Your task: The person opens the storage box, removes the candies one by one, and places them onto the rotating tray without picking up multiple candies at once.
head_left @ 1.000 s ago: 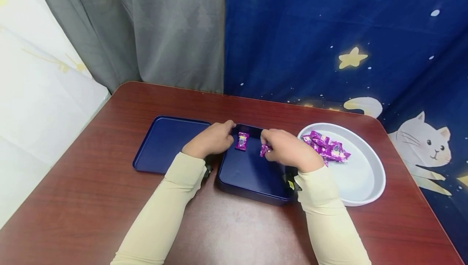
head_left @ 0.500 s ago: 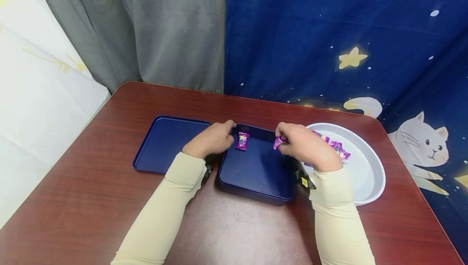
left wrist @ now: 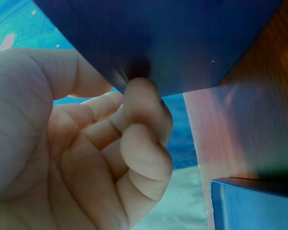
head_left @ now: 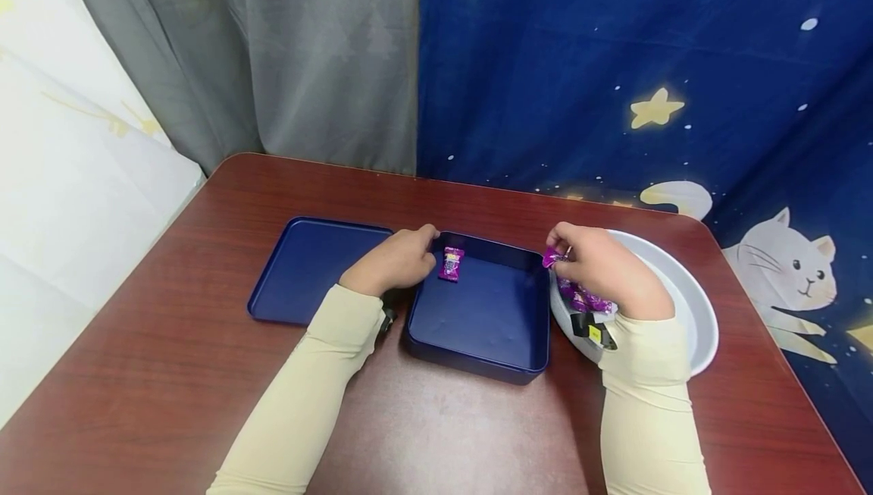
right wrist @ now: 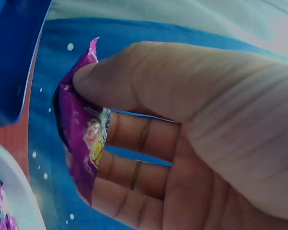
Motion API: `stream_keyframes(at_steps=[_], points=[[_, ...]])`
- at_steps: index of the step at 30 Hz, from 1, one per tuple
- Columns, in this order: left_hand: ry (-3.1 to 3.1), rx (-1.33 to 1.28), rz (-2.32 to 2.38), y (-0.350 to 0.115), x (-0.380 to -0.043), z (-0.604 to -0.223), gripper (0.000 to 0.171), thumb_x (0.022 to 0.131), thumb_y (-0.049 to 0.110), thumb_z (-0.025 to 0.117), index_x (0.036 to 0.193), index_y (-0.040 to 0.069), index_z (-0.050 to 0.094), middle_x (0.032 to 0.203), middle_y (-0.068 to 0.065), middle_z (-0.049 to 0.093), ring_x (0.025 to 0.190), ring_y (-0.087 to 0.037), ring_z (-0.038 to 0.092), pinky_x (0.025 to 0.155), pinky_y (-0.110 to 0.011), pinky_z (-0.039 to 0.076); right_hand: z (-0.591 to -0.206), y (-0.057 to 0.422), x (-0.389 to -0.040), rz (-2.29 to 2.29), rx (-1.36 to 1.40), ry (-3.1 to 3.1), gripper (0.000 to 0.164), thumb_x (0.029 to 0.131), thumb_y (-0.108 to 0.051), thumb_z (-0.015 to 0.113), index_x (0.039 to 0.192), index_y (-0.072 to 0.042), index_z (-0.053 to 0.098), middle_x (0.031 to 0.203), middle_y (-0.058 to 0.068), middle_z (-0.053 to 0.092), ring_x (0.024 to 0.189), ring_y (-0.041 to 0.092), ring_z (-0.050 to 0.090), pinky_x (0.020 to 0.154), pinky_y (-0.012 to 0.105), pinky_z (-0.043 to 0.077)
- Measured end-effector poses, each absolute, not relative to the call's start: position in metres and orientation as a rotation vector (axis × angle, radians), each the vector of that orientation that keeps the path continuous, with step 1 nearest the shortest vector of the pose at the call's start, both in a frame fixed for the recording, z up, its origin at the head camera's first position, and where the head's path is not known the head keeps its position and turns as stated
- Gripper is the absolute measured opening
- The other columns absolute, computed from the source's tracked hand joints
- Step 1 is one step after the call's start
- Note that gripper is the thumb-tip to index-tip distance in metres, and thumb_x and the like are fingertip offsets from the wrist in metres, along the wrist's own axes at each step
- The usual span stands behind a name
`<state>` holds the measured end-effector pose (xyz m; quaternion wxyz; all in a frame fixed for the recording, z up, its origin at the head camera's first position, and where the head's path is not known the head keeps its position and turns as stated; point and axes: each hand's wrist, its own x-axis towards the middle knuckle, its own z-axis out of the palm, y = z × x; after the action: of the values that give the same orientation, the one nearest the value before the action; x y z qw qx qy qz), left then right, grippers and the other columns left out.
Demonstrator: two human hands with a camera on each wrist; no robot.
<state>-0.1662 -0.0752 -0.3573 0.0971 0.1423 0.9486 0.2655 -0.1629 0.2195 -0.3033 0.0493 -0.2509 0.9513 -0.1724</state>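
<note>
A navy blue box (head_left: 470, 321) without its cover stands in the middle of the table, with one purple-wrapped candy (head_left: 451, 264) lying inside near its far left corner. My left hand (head_left: 395, 260) grips the box by that corner; in the left wrist view its fingertips (left wrist: 146, 153) are at the outer wall. Above the near-left edge of the round white tray, my right hand (head_left: 607, 267) pinches another purple candy (right wrist: 79, 129) between thumb and fingers. More purple candies (head_left: 583, 299) lie in the tray, partly hidden under that hand.
The flat navy lid (head_left: 307, 267) lies left of the box, partly behind the left arm. The round white tray (head_left: 705, 321) stands close to the box's right side. Grey and blue curtains (head_left: 546, 63) hang behind the table's far edge.
My right hand has moved right, out of the box and over to the white tray, still pinching the candy. My left hand and the box have stayed put.
</note>
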Motion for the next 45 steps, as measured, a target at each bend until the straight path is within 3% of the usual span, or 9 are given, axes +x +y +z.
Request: stream_keyframes(at_steps=[8, 23, 27, 39, 45], points=[[2.805, 0.427, 0.785, -0.075, -0.166, -0.357, 0.044, 0.093, 0.015, 0.046, 0.135, 0.005, 0.042, 0.123, -0.014, 0.057, 0.096, -0.019, 0.052, 0.091, -0.042, 0.047, -0.308, 0.242, -0.169, -0.502, -0.656, 2.934, 0.025, 0.083, -0.01, 0.063, 0.107, -0.003, 0.058, 0.095, 0.016, 0.065, 0.088, 0.029, 0.058, 0.082, 0.054, 0.049], [2.806, 0.423, 0.777, -0.075, -0.165, -0.357, 0.045, 0.093, 0.015, 0.046, 0.136, 0.005, 0.041, 0.126, -0.014, 0.055, 0.099, -0.019, 0.052, 0.093, -0.043, 0.046, -0.312, 0.276, -0.172, -0.477, -0.375, 2.915, 0.028, 0.084, -0.015, 0.064, 0.107, 0.0, 0.057, 0.094, 0.019, 0.062, 0.083, 0.029, 0.055, 0.074, 0.05, 0.05], [2.815, 0.431, 0.766, -0.075, -0.165, -0.357, 0.045, 0.093, 0.015, 0.046, 0.136, 0.005, 0.042, 0.129, -0.014, 0.054, 0.106, -0.019, 0.052, 0.096, -0.044, 0.044, -0.318, 0.283, -0.176, -0.441, -0.336, 2.916, 0.027, 0.085, -0.014, 0.062, 0.107, 0.0, 0.056, 0.096, 0.021, 0.061, 0.084, 0.031, 0.054, 0.072, 0.048, 0.049], [2.811, 0.421, 0.769, -0.075, -0.166, -0.358, 0.045, 0.093, 0.016, 0.046, 0.136, 0.005, 0.041, 0.127, -0.014, 0.055, 0.104, -0.019, 0.052, 0.095, -0.044, 0.044, -0.337, 0.29, -0.187, -0.423, -0.319, 2.899, 0.017, 0.083, -0.009, 0.06, 0.097, 0.0, 0.058, 0.074, 0.01, 0.058, 0.068, 0.023, 0.051, 0.061, 0.038, 0.042], [2.813, 0.424, 0.761, -0.075, -0.166, -0.357, 0.045, 0.092, 0.016, 0.046, 0.136, 0.006, 0.042, 0.128, -0.014, 0.055, 0.105, -0.018, 0.052, 0.096, -0.043, 0.044, -0.337, 0.291, -0.187, -0.44, -0.337, 2.882, 0.02, 0.081, -0.009, 0.061, 0.098, 0.001, 0.057, 0.072, 0.009, 0.057, 0.066, 0.023, 0.05, 0.059, 0.037, 0.041]])
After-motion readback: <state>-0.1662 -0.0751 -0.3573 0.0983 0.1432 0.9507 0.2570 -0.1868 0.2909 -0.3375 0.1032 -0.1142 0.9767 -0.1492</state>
